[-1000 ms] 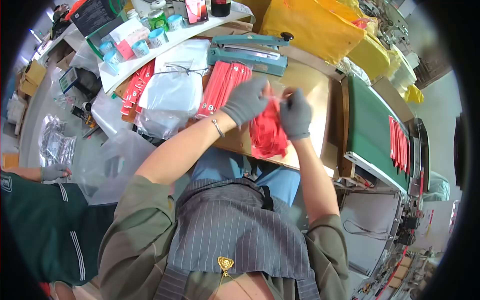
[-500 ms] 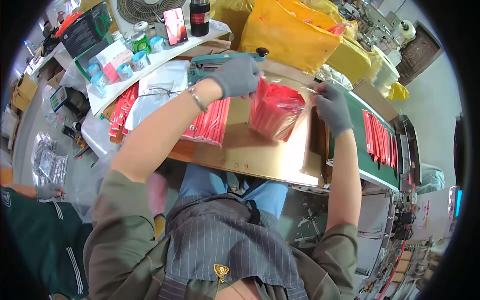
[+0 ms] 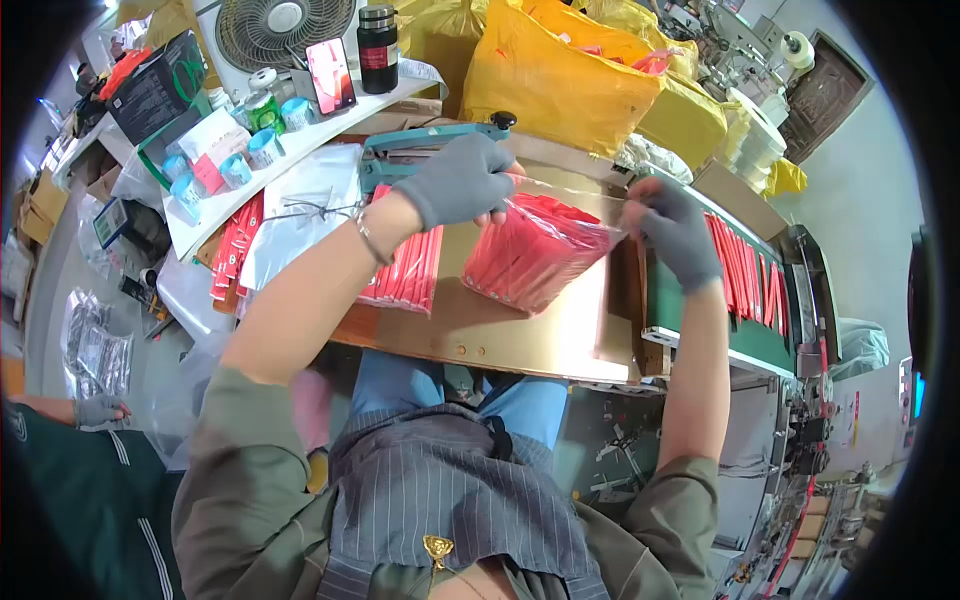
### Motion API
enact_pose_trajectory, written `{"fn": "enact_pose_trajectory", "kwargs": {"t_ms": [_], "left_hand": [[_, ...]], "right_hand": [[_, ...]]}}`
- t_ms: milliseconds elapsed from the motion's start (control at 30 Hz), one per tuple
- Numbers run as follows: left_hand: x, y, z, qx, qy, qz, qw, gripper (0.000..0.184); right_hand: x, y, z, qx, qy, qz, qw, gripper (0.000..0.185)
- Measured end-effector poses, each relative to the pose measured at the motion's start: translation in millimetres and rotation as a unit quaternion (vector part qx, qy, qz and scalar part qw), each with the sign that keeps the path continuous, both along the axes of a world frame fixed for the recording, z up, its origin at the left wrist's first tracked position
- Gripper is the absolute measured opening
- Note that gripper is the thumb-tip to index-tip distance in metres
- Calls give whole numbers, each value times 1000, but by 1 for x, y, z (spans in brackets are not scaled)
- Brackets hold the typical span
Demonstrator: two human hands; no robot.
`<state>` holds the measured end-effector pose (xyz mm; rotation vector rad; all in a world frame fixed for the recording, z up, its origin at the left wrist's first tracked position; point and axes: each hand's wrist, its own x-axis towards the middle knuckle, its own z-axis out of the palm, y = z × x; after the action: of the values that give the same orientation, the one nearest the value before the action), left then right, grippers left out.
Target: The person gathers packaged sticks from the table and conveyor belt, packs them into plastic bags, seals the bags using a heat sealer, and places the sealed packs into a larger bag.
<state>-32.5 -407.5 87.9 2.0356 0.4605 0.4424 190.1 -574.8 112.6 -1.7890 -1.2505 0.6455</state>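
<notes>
A clear plastic bag (image 3: 535, 255) packed with red sleeves hangs tilted over the tan tabletop, its mouth stretched between my two grey-gloved hands. My left hand (image 3: 460, 185) pinches the bag's upper left edge, fingers closed. At the upper right corner, my right hand (image 3: 672, 228) grips the film with thumb and fingers closed. Beneath my left forearm lies a stack of red packets (image 3: 405, 265). Just behind my left hand stands a teal bag sealer (image 3: 425, 142) with a black knob.
Red strips (image 3: 745, 270) lie on a green conveyor (image 3: 675, 305) to the right. A white shelf (image 3: 330, 128) at left holds a phone (image 3: 331, 76), a thermos (image 3: 377, 50) and several small rolls. Behind stands a yellow bag (image 3: 560, 75). A co-worker's gloved hand (image 3: 98, 410) shows at far left.
The bag has swung lower and to the left, with its bottom tilted. My left hand has shifted slightly left and down; the right hand keeps its corner. The view has shifted slightly.
</notes>
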Motion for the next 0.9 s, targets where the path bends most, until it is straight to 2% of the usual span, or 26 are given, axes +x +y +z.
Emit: {"fn": "enact_pose_trajectory", "kwargs": {"t_ms": [33, 67, 100, 133, 167, 200, 267, 300, 367, 400, 433, 467, 500, 567, 600, 633, 667, 700, 767, 800, 833, 900], "left_hand": [[-4, -7, 10, -50, -43, 10, 998, 25], [-9, -17, 21, -84, -56, 6, 995, 24], [-16, -28, 37, -85, -55, 6, 995, 24], [-22, -38, 54, -92, -59, 13, 994, 23], [-26, -43, 61, -101, -61, 19, 993, 23], [-29, -43, 55, -101, -59, 17, 993, 23], [-36, -29, 39, 76, -182, 42, 979, 28], [-37, -23, 31, 73, -181, 49, 980, 28], [-36, -5, 13, 147, -329, 173, 917, 40], [-43, 13, -18, 13, -199, 21, 980, 51], [-42, 22, -44, -124, -113, 28, 985, 50], [-43, 30, -69, -259, -26, 37, 965, 49], [-39, 41, -100, -271, -23, 60, 961, 48], [-35, 57, -151, -282, -17, 86, 955, 47], [-36, 62, -169, -316, -40, 133, 939, 45], [-36, 67, -182, -351, -63, 182, 917, 43], [-37, 76, -187, -372, -33, 199, 906, 46], [-36, 85, -192, -371, -26, 204, 905, 46], [-27, 112, -196, -490, -35, 185, 851, 47], [-22, 117, -169, -480, -2, 243, 843, 47], [-19, 129, -178, -474, -2, 251, 844, 47], [-17, 152, -206, -560, -94, 202, 798, 45]], "right_hand": [[-4, -2, 7, 149, -13, 26, 988, 23], [-18, -3, 8, 150, -13, 26, 988, 23], [-46, 0, 9, 201, -219, 22, 955, 24], [-65, 4, 7, 243, -415, 15, 877, 25], [-66, 11, -9, 124, -457, 64, 878, 20], [-68, 14, -22, 176, -413, 80, 890, 16], [-66, 30, -27, 258, -352, 76, 897, 17], [-72, 37, -20, 282, -331, 53, 899, 20], [-70, 54, -9, 202, -189, 54, 959, 27], [-68, 74, -17, 192, -217, 59, 955, 27], [-65, 97, -32, 180, -243, 64, 951, 27], [-56, 122, -54, 141, -389, 63, 908, 26], [-43, 148, -76, 144, -385, 65, 909, 26], [-11, 198, -118, 152, -359, -71, 918, 29], [7, 228, -132, 155, -357, -68, 919, 29], [24, 257, -146, 197, -382, -138, 893, 32], [30, 273, -157, 233, -401, -207, 861, 36], [18, 279, -147, 231, -395, -207, 865, 36], [-20, 293, -88, 62, -354, -63, 931, 43], [-28, 299, -79, 147, -352, -88, 920, 38], [-32, 303, -74, 154, -345, -86, 922, 38], [-35, 306, -74, 89, -392, -102, 910, 35]]}}
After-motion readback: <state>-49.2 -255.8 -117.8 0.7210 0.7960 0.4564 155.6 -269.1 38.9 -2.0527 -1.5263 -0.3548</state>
